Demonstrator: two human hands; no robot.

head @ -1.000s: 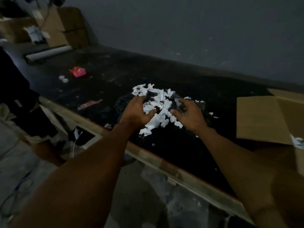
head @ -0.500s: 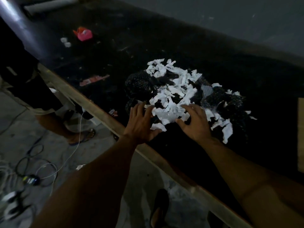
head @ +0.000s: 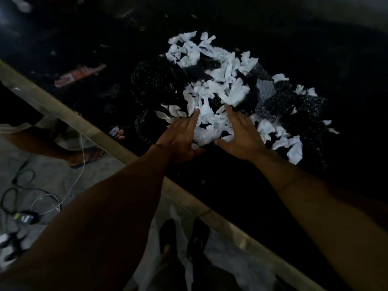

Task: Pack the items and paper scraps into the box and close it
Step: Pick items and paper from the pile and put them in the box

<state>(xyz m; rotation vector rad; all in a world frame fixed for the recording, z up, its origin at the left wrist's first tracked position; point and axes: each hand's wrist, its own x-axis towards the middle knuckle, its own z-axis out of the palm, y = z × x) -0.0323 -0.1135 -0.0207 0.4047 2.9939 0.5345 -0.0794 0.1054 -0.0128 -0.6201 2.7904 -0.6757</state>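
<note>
Floor, nearest: I see cables and a charger below the table edge; the view has tipped further down than a second ago.
Left hand: fingers now straight, where a second ago they were curled over the pile; it presses the near-left side of a white clump.
Right hand: likewise flat and uncurled, set against the clump's right side. Neither hand is closed around anything.
Paper scraps: on the dark tabletop, a small heap bracketed between my palms, the rest spread beyond.
Dark dotted items: under and beside the scraps, untouched.
Pink strip: far left, apart from the pile.
Box: has dropped out of frame to the right.
Reading: I judge this a scoop being set up; nothing here is packed yet.
</note>
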